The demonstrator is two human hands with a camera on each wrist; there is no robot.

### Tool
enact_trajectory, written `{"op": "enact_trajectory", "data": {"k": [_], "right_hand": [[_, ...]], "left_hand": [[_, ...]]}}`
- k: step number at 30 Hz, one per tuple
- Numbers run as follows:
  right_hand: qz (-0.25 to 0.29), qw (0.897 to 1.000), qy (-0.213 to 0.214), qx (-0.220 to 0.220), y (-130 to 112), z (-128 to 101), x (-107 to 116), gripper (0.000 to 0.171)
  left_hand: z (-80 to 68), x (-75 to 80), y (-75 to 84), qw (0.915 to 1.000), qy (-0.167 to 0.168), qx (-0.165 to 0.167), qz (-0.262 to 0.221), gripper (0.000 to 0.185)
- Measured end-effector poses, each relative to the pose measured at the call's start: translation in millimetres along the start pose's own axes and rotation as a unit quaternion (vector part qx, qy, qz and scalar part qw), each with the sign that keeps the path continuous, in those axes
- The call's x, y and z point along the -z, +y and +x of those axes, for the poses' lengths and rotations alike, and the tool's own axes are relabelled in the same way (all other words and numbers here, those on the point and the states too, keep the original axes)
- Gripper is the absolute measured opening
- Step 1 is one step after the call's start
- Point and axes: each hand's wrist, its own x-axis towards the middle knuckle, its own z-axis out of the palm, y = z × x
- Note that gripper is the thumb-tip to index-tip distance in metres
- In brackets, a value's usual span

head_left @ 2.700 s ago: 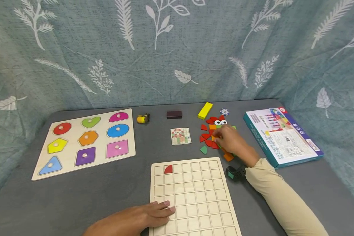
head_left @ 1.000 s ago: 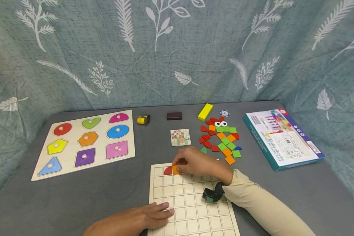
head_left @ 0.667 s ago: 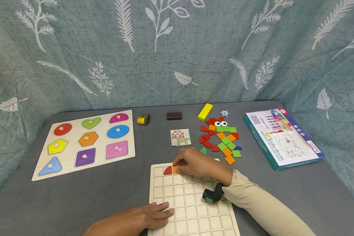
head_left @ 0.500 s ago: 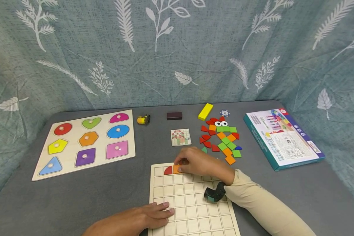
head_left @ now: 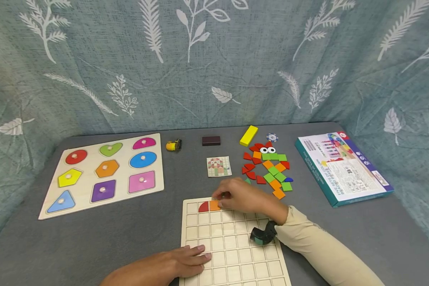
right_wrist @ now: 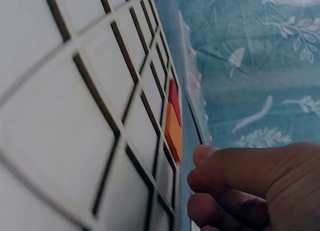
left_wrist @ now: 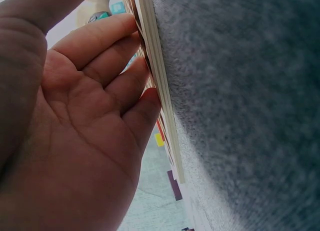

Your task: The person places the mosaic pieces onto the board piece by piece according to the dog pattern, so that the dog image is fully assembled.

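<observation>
- Orange square tile (head_left: 214, 205) sits in the top row of the wooden grid board (head_left: 236, 254), touching the red quarter-round tile (head_left: 203, 206) in the cell to its left; the right-wrist view shows it as a thin slab (right_wrist: 173, 132) whose edge stands a little above the frame.
- Right hand (head_left: 244, 198) hovers just above and to the right of that tile, its fingers (right_wrist: 235, 173) loosely curled together with nothing between them; whether a fingertip touches the tile cannot be told.
- Left hand (head_left: 171, 264) lies flat on the near left part of the board, fingers (left_wrist: 107, 56) straight and pressed against the board's edge, gripping nothing.
- Handling, as a judgement: the tile looks light, stiff and smooth-painted, so it could slip out of a careless pinch. The best hold is by two opposite side edges between thumb and forefinger, or a flat fingertip on top to seat it.
- Loose tiles (head_left: 271, 171) in red, orange and green lie on the grey tabletop (head_left: 128, 234) beyond the board, near a small pattern card (head_left: 219, 166).
- Farther off are a shape puzzle board (head_left: 103, 172), a yellow block (head_left: 248, 135) and a printed box (head_left: 343, 167).
</observation>
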Motion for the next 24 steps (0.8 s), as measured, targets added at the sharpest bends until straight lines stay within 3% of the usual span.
{"op": "enact_trajectory", "data": {"k": [5,12,19,24], "right_hand": [[-0.004,0.999,0.018,-0.027,7.5,-10.1,14.7,0.020],[-0.031,0.989,0.063,-0.131,24.7,-32.5,40.3,0.026],[-0.069,0.980,0.103,-0.158,42.4,-46.4,52.2,0.022],[-0.067,0.975,0.095,-0.192,50.1,-51.0,50.8,0.023]], "left_hand": [[1.0,-1.0,-0.1,0.9999,0.005,-0.007,0.008,0.054],[-0.2,-0.2,-1.0,0.9999,0.003,-0.006,0.010,0.054],[-1.4,-0.4,-1.4,1.0000,0.007,-0.003,0.006,0.057],[-0.6,-4.6,-2.6,0.9999,0.007,-0.010,0.009,0.050]]}}
